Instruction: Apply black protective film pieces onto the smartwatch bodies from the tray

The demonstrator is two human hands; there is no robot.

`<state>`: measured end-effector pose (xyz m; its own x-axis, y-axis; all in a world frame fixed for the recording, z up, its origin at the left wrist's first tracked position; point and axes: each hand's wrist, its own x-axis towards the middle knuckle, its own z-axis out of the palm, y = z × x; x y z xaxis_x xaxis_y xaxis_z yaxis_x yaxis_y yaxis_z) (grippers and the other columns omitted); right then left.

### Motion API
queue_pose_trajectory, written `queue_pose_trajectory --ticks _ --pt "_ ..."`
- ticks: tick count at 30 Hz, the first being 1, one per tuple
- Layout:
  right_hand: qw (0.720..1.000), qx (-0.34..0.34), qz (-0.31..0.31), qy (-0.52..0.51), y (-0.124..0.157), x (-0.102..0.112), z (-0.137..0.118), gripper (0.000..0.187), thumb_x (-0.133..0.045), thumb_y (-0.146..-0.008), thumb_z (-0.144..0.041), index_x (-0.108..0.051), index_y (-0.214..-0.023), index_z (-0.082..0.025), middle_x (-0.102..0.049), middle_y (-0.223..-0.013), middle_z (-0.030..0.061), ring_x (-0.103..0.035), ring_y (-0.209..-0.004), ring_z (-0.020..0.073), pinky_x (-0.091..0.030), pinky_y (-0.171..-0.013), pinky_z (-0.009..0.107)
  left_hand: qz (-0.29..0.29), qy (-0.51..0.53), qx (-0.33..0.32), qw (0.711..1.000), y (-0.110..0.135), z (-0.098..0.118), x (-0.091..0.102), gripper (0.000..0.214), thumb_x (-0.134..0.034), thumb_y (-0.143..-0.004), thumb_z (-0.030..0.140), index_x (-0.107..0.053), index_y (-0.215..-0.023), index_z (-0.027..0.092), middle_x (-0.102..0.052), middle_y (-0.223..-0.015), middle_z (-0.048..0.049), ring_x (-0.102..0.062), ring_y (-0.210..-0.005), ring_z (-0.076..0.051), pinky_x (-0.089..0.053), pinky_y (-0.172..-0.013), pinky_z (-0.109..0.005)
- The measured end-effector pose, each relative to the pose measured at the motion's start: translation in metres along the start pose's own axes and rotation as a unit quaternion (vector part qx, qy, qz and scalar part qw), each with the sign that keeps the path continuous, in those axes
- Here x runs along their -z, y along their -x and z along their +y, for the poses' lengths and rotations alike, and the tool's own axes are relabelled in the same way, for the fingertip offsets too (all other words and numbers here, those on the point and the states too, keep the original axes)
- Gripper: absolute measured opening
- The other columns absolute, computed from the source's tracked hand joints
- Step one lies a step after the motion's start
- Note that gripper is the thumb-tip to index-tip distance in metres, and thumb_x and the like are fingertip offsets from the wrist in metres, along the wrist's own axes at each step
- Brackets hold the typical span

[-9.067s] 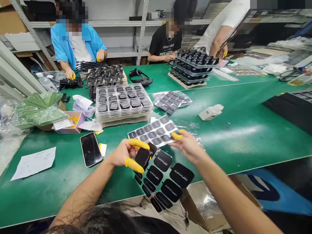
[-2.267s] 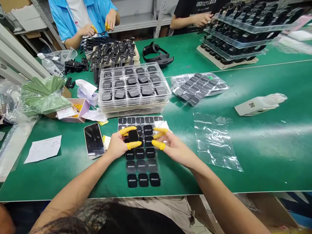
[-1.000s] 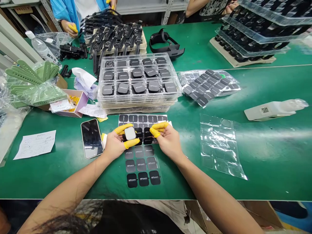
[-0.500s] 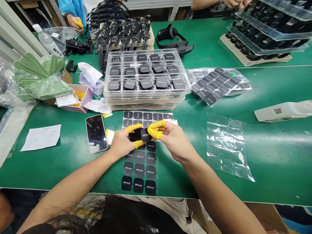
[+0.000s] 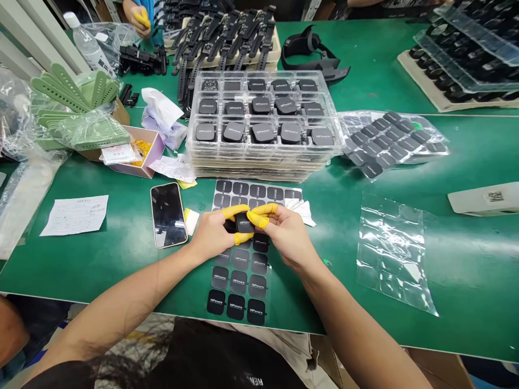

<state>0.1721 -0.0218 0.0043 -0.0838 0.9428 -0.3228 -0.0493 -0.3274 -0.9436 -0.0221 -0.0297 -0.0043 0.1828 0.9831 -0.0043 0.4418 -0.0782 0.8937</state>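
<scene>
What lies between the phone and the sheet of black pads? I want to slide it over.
Head view: a small white-and-yellow paper slip and the left hand.

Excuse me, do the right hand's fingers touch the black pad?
Touching: the head view shows the yellow-capped right fingers pressed on the black pad at its right edge.

"Where do we look from?"

"From a person's head [image 5: 132, 363]. We face forward and down."

"How near are we?"

"Close! We are just above the left hand [image 5: 213, 235] and right hand [image 5: 286, 232], and we see across the green table [image 5: 405, 181]."
</scene>
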Motion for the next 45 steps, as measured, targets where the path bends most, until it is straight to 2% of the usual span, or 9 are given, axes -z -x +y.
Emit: queue_pose_trajectory --ticks 17,22,27,30,32,35,40,43,45 --pt "0.999 0.003 0.033 0.008 0.003 -0.005 0.001 0.054 -0.100 -0.065 -0.065 -0.076 -0.091 -0.026 -0.080 -0.092 0.0070 -0.076 -0.083 0.0254 -0.068 -0.078 0.043 0.003 0.008 0.003 1.000 0.000 0.000 -0.001 0.057 -0.094 -0.075 0.035 -0.084 -0.131 0.029 -0.089 -0.108 -0.0033 -0.084 -0.090 -0.026 -0.068 -0.087 -0.039" --pt "0.998 0.025 0.037 0.038 0.006 -0.009 0.000 0.053 -0.097 -0.069 -0.067 -0.074 -0.091 -0.025 -0.077 -0.086 0.0056 -0.072 -0.076 0.0221 -0.064 -0.068 0.038 0.006 -0.001 0.003 1.000 0.000 0.003 0.000 0.056 -0.095 -0.075 0.040 -0.085 -0.129 0.027 -0.089 -0.104 -0.0039 -0.082 -0.085 -0.026 -0.067 -0.082 -0.039" --pt "0.995 0.039 0.068 0.069 0.012 -0.010 -0.004 0.062 -0.101 -0.066 -0.058 -0.073 -0.111 -0.026 -0.076 -0.104 0.0043 -0.070 -0.070 0.0153 -0.061 -0.059 0.031 -0.006 0.005 0.005 1.000 0.000 0.002 0.001 0.058 -0.094 -0.075 0.037 -0.084 -0.130 0.025 -0.088 -0.102 -0.0043 -0.081 -0.085 -0.026 -0.066 -0.083 -0.039" --pt "0.997 0.030 0.040 0.060 0.012 -0.009 -0.002 0.069 -0.101 -0.066 -0.055 -0.070 -0.122 -0.028 -0.075 -0.105 0.0035 -0.070 -0.067 0.0149 -0.060 -0.054 0.029 -0.029 0.026 0.001 0.999 -0.001 0.002 0.003 0.064 -0.097 -0.073 0.041 -0.082 -0.133 0.026 -0.088 -0.107 -0.0044 -0.081 -0.087 -0.026 -0.066 -0.084 -0.038" --pt "0.998 0.033 0.028 0.043 0.010 -0.007 0.000 0.060 -0.095 -0.075 -0.058 -0.070 -0.121 -0.028 -0.075 -0.096 0.0022 -0.070 -0.066 0.0164 -0.062 -0.055 0.030 -0.044 0.036 -0.008 0.998 -0.002 0.002 0.004 0.068 -0.096 -0.074 0.047 -0.080 -0.137 0.026 -0.088 -0.109 -0.0051 -0.081 -0.090 -0.026 -0.066 -0.086 -0.039" --pt "0.997 0.067 0.038 0.023 0.008 -0.007 0.007 0.046 -0.084 -0.087 -0.062 -0.073 -0.116 -0.028 -0.077 -0.093 0.0021 -0.074 -0.069 0.0186 -0.067 -0.061 0.035 -0.032 0.025 -0.006 0.999 -0.001 0.004 0.006 0.053 -0.080 -0.093 0.050 -0.078 -0.140 0.025 -0.088 -0.105 -0.0053 -0.081 -0.087 -0.025 -0.065 -0.084 -0.038" --pt "0.997 0.068 -0.040 0.017 0.011 -0.012 0.016 0.048 -0.095 -0.078 -0.054 -0.077 -0.117 -0.033 -0.075 -0.075 -0.0029 -0.078 -0.067 0.0227 -0.072 -0.065 0.040 0.000 0.017 -0.003 1.000 -0.001 0.001 0.006 0.032 -0.065 -0.103 0.046 -0.085 -0.118 0.025 -0.087 -0.093 -0.0033 -0.080 -0.077 -0.025 -0.062 -0.074 -0.036" --pt "0.996 0.080 -0.027 0.003 0.016 -0.009 0.005 0.036 -0.095 -0.078 -0.053 -0.081 -0.106 -0.035 -0.080 -0.085 0.0003 -0.080 -0.071 0.0238 -0.074 -0.067 0.042 0.027 0.049 -0.002 0.998 -0.001 0.000 0.005 0.028 -0.068 -0.101 0.052 -0.083 -0.109 0.030 -0.087 -0.090 -0.0005 -0.082 -0.082 -0.029 -0.061 -0.073 -0.037" --pt "0.992 0.121 0.015 0.001 0.009 -0.002 -0.019 0.031 -0.093 -0.080 -0.054 -0.082 -0.101 -0.033 -0.083 -0.098 0.0029 -0.081 -0.078 0.0245 -0.075 -0.068 0.043 0.033 0.086 0.013 0.996 -0.002 0.000 0.003 0.031 -0.068 -0.100 0.057 -0.081 -0.111 0.031 -0.087 -0.090 -0.0002 -0.084 -0.087 -0.031 -0.064 -0.078 -0.040"
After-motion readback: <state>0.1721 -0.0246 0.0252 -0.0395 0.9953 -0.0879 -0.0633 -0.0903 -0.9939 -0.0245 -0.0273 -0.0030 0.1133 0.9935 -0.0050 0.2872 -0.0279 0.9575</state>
